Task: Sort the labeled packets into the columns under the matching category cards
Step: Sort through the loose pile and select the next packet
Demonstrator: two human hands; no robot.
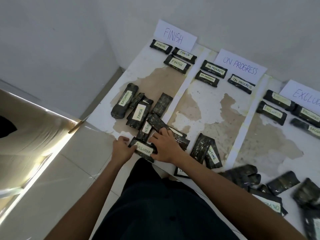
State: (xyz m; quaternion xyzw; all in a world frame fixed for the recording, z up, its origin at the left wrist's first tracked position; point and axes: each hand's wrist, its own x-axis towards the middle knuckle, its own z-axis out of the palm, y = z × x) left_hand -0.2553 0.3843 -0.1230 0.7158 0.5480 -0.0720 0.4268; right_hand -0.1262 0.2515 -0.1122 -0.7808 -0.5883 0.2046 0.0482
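The left hand [121,149] and right hand [166,148] each gripped one end of a dark, flat plastic-wrapped packet labelled EXCLUDED [143,150], which lay at the near edge of the jumbled packet pile [143,111], in the column under the white paper FINISH card [174,34]

– Where are the hands?
– Left hand [121,148] and right hand [165,149] grip the ends of an EXCLUDED packet [143,150].
– And sorted ones?
– Three FINISH packets [177,64] lie below the FINISH card [174,36].
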